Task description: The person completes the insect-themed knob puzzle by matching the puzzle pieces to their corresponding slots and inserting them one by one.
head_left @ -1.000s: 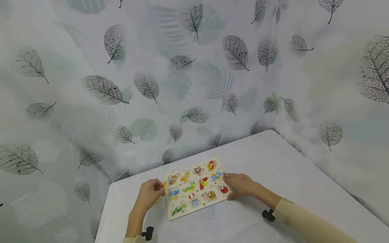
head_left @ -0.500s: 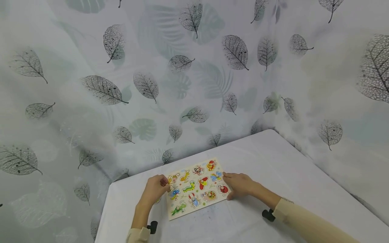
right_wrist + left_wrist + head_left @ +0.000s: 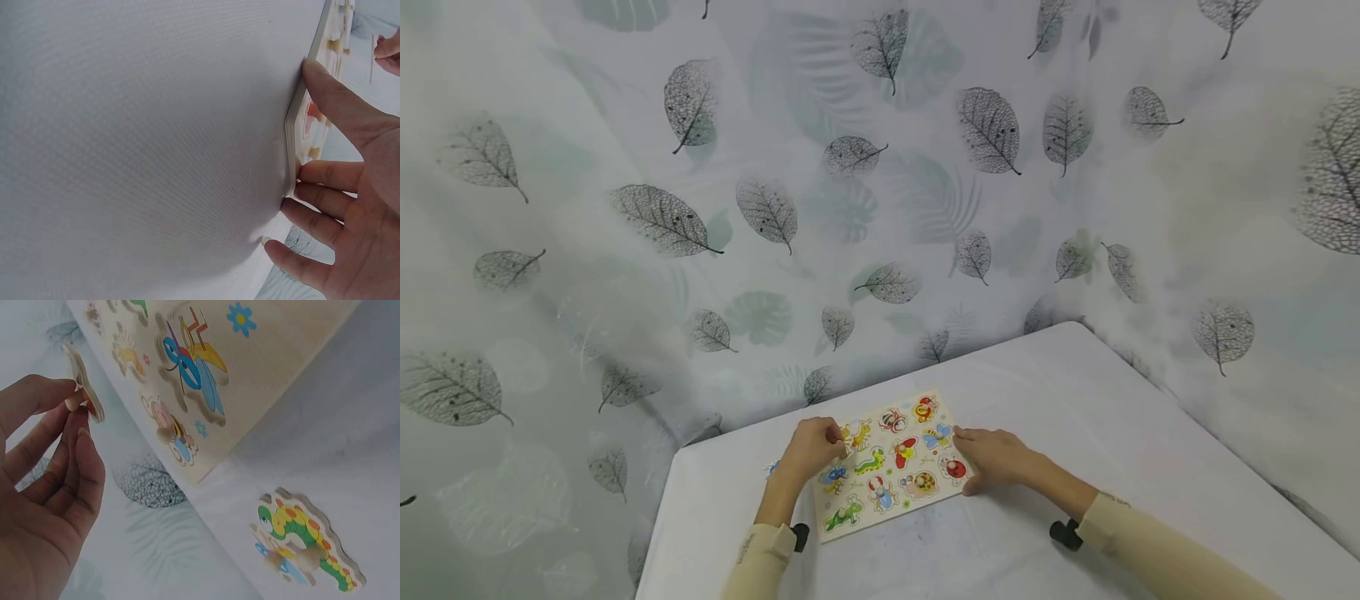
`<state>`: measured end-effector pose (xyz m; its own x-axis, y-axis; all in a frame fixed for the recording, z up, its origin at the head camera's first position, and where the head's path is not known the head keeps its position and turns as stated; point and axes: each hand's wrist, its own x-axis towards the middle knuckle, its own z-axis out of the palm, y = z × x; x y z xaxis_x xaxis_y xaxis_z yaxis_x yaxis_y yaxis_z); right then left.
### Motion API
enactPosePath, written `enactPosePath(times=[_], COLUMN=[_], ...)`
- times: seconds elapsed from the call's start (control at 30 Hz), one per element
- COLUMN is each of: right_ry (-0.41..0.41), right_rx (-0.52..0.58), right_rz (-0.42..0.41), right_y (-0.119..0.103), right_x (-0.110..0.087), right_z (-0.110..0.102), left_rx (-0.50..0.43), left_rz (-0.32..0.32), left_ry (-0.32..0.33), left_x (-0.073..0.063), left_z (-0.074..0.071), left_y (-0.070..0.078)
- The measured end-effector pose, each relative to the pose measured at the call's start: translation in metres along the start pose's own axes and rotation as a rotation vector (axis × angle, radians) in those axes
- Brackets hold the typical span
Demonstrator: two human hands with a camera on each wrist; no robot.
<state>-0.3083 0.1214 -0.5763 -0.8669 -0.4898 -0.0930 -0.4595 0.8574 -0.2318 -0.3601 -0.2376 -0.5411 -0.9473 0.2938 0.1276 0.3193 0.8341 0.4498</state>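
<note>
A wooden peg puzzle board with colourful insect pieces lies on the white table. My left hand is over its far left part, pinching a small wooden puzzle piece by the peg between thumb and fingertips. That piece stands edge-on in the left wrist view, its picture mostly hidden. At the board's right end, my right hand rests against the edges, thumb on one side of the corner and extended fingers on the other.
Left of the board, a green and yellow caterpillar piece and a smaller blue-winged insect piece lie loose on the table. A leaf-printed curtain hangs behind the table's far edge.
My left hand has moved right and slightly away from me, carrying the pinched piece from the board's left edge to above it. The right hand and the board stay where they were.
</note>
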Motion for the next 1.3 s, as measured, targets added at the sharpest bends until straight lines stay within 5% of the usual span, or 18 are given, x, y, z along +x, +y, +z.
enactPosePath(times=[0.4,1.0,1.3], right_ry=[0.015,0.026,0.037], right_rx=[-0.015,-0.018,-0.041], right_rz=[-0.017,-0.014,-0.007], right_y=[-0.002,0.0,-0.002], right_x=[-0.003,-0.003,-0.004], right_z=[-0.001,-0.001,0.0], left_rx=[-0.008,0.087,0.127], left_rz=[0.006,0.058,0.024], left_ry=[-0.039,0.034,0.03], left_x=[0.017,0.027,0.029], left_z=[0.022,0.039,0.046], left_y=[0.006,0.008,0.012])
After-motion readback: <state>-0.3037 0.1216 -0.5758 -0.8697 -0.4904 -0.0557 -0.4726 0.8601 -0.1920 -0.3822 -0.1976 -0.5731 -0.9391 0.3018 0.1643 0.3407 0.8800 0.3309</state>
